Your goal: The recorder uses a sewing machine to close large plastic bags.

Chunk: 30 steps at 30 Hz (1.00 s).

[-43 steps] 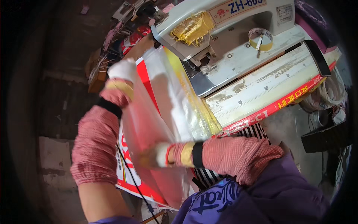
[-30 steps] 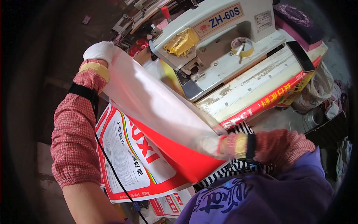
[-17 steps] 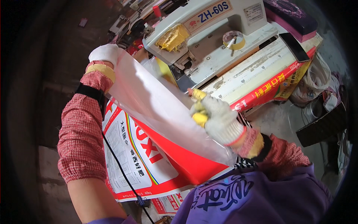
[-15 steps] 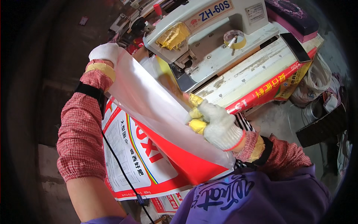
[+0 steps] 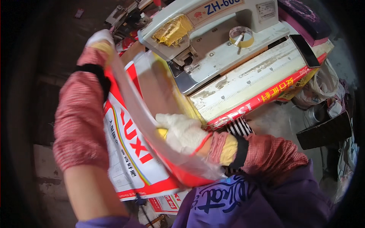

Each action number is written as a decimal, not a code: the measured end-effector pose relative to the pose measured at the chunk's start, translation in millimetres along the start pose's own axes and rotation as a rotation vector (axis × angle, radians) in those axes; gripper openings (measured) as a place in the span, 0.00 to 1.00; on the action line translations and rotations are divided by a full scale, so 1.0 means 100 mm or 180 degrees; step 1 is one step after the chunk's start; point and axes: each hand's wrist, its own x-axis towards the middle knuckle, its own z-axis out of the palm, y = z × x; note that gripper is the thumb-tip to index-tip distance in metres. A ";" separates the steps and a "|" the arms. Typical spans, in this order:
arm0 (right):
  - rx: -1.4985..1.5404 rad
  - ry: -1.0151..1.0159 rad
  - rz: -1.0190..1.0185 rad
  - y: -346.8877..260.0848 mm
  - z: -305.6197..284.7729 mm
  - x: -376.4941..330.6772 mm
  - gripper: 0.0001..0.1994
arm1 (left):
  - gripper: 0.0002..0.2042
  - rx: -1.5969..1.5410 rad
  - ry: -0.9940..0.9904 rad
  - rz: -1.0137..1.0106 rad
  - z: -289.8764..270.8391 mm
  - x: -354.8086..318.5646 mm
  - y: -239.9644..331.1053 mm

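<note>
A red and white printed bag (image 5: 131,142) with a clear plastic liner (image 5: 146,119) hangs slantwise before me. My left hand (image 5: 100,38), in a white glove, is closed at the bag's far upper corner; motion blurs its fingers. My right hand (image 5: 182,133), gloved with yellow tape on its fingers, is bent against the liner's edge nearer my body, its fingertips partly hidden. To the right of the bag stands a pale grey sewing machine (image 5: 213,41), its needle area close beyond the right hand.
A roll of tape (image 5: 241,37) with a white stick lies on the machine bed. Red and yellow sheeting (image 5: 262,97) lines the worktable's front edge. At the right are a dark open box (image 5: 325,129) and a white sack (image 5: 323,85). A black cord hangs below the bag.
My right hand has moved left along the liner. My left hand has shifted up and slightly left, drawing the bag's mouth narrower. More of the printed bag shows beside the machine.
</note>
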 end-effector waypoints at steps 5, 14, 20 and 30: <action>0.0865 0.0118 0.0200 0.22 -0.36 -0.49 0.12 | 0.10 -0.0341 -0.0172 0.0522 1.09 -0.77 1.02; 0.0513 0.0519 0.1302 1.00 -0.62 -1.24 0.13 | 0.07 -0.1059 0.1036 0.2092 1.63 -0.95 1.01; 0.1930 0.0979 0.1706 0.66 -0.59 -1.17 0.18 | 0.06 -0.0958 0.0624 0.2219 1.42 -0.92 1.08; -0.1432 -0.0228 0.0933 0.59 -0.59 -1.24 0.16 | 0.08 -0.3712 -0.1745 0.1334 1.51 -1.20 0.98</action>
